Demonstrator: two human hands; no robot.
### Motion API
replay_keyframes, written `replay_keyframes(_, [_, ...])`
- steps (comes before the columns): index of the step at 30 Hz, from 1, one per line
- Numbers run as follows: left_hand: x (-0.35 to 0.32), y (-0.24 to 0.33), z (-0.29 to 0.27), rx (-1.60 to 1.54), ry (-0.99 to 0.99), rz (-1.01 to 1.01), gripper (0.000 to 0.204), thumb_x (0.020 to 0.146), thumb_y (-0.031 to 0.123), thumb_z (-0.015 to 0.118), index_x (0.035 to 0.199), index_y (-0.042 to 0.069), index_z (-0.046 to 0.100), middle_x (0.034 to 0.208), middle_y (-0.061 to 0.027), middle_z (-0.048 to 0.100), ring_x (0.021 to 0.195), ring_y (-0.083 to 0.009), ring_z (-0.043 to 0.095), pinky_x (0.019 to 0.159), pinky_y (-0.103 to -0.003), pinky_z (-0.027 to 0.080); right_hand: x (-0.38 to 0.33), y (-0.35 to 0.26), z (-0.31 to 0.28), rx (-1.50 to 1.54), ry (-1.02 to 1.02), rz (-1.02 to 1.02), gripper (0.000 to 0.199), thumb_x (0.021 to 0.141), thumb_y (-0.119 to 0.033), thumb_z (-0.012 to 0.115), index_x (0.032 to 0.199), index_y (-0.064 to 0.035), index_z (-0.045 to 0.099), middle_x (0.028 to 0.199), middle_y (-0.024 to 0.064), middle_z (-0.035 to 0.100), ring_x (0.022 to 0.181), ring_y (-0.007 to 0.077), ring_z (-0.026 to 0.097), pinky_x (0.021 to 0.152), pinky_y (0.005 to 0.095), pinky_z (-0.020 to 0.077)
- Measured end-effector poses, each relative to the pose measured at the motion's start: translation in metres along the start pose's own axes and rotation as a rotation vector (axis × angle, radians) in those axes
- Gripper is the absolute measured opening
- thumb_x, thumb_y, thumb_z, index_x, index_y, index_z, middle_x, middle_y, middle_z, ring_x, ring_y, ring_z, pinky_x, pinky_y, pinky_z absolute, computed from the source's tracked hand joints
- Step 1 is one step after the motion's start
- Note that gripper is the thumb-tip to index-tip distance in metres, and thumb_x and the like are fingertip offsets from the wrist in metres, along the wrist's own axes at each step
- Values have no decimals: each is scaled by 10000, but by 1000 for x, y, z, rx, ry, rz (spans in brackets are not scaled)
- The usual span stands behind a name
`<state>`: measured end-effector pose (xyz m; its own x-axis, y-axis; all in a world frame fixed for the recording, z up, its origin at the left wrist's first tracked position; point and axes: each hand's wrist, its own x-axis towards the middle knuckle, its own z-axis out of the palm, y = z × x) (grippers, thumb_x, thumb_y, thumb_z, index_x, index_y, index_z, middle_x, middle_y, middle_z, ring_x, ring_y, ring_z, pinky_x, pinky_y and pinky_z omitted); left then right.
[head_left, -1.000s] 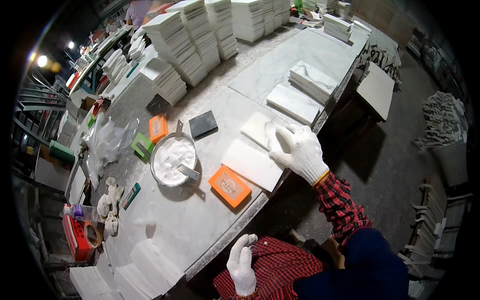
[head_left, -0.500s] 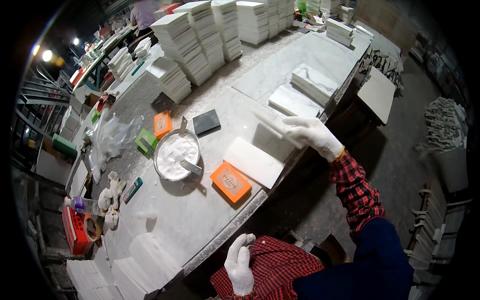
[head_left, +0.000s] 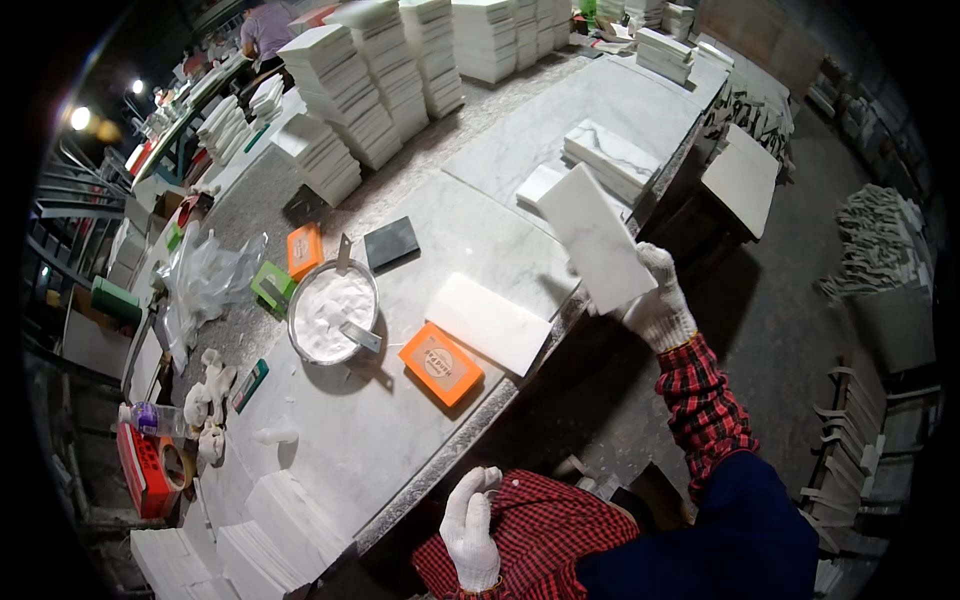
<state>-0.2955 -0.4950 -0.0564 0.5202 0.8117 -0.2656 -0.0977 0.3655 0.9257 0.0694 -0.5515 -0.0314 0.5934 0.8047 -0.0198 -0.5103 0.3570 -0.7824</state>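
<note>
My right hand (head_left: 662, 305), in a white knit glove, is closed on the lower end of a white marble tile (head_left: 600, 240). The tile is tilted up over the table's edge, its broad face showing. Behind it on the table lie a white tile (head_left: 540, 184) and a short stack of grey-veined tiles (head_left: 610, 160). My left hand (head_left: 470, 530), gloved too, is raised close to my body below the table edge. Its fingers are loosely bent and slightly apart, with nothing seen in them. Nearest my right hand on the tabletop is another flat white tile (head_left: 490, 322).
An orange block (head_left: 441, 364) touches that flat tile. A metal bowl of white powder (head_left: 335, 310) holds two scrapers. Around it are a dark grey block (head_left: 391, 244), a green block (head_left: 272, 288) and another orange block (head_left: 304, 250). Tall tile stacks (head_left: 340, 95) stand behind.
My right hand has lifted the tile and turned its broad face into view; half a second ago it appeared edge-on and blurred. My left hand has barely moved. The whole view has shifted slightly.
</note>
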Motion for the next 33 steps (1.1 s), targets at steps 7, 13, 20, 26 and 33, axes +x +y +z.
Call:
replay_keyframes(7, [2,21,13,127,-19,-42,321,1053,126,506,1300,-51,608,1192,-119,688,1093,-203,637,999,-330,488,46,-93,-31,-1428,477,-400,696,749,-352,795,1355,-56,625,1099,199,733,927,250,731,831,335,570])
replay_keyframes(13, [0,13,16,137,-79,-29,320,1040,101,533,1311,-52,606,1207,-122,688,1105,-202,637,1010,-327,486,99,-124,-73,-1934,454,-326,772,698,-449,780,1398,-176,603,1108,210,718,1033,358,697,893,427,561])
replay_keyframes(20, [-4,12,16,107,-46,-42,325,1051,113,521,1319,-55,597,1225,-130,678,1126,-215,639,1023,-335,487,140,-115,-95,-1877,353,-236,846,708,-515,780,1451,-183,547,1226,209,687,1135,364,661,947,435,538])
replay_keyframes(26, [3,7,20,110,-77,-61,329,1056,125,520,1320,-57,594,1215,-129,680,1114,-216,644,1011,-335,495,112,-116,-94,-1780,357,-311,972,680,-509,835,1482,-84,487,1316,247,633,1211,365,625,1010,411,501])
replay_keyframes(33, [4,5,20,124,-104,-35,322,1045,104,540,1317,-59,599,1202,-127,686,1100,-202,645,995,-321,501,114,-116,-98,-1728,335,-268,962,639,-403,838,1467,-52,494,1348,242,618,1243,373,601,1034,396,488])
